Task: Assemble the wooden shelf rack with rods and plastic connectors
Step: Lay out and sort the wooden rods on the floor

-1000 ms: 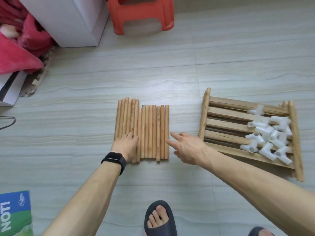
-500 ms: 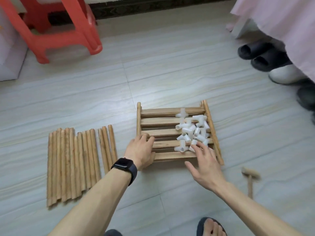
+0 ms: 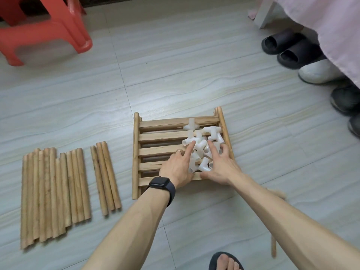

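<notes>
Connectors [image 3: 202, 145], white plastic elbows and tees, lie heaped on the right half of the slatted shelf panel [image 3: 155, 136]. The panel rests flat on the floor [image 3: 175, 75] with what looks like more panels stacked beneath it. Both hands flank the heap, reaching from the panel's near edge. The left hand [image 3: 178, 168] has its index finger stretched out against the pile's left side; the right hand [image 3: 220, 166] spreads its fingers across the pile's right side. Neither hand grasps a piece yet. Both are released, resting against the plastic and hemming the heap between them. Away from the panel's left edge, a row of rods [image 3: 54, 191] lies on the floor, with a smaller group [image 3: 106, 176] of 3 between that row and the panel.

As I judge it, the risk lies in gathering loose, hollow, light pieces over open slats. A squeeze or a hurried scoop could pop 1 out sideways, drop it through a gap or send it skittering over the smooth floor. A nudge against the panel could also slide the stack.
</notes>
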### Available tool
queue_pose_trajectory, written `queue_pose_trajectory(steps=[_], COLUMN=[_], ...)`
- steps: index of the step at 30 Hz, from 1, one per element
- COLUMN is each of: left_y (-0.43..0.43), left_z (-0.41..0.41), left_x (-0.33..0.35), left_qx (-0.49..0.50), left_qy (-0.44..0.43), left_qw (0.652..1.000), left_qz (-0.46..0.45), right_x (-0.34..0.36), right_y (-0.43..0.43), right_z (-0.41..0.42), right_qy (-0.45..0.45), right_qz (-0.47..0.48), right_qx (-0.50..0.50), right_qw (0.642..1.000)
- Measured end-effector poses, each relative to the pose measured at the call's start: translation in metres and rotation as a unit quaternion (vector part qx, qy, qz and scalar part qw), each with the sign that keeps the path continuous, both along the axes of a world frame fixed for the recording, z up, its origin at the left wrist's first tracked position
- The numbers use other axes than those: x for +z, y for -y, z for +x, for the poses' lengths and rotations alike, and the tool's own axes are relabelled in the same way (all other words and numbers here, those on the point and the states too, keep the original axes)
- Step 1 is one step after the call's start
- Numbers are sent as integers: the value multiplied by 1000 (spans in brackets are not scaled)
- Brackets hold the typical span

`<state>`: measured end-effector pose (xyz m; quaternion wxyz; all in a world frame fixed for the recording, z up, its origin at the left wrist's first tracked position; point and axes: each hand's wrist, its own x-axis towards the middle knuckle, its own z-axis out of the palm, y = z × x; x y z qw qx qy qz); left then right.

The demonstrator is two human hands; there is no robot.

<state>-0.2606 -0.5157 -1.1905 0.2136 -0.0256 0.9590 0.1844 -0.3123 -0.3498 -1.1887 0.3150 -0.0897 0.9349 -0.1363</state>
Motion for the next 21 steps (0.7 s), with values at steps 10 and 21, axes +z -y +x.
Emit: queue_pose_trajectory(steps=[10, 21], left_y=[-1, -4], left_z=[-33, -37], left_x=[2, 5], left_qx=[84, 196], left_qy=[67, 115], left_qw=[989, 943], left_qz=[101, 244], right_x=[2, 0], right_y=[8, 1], right_z=[-17, -7], right_qy=[-1, -55], right_qz=[-19, -73], right_qx=[-7, 18], right_qw=[1000, 996])
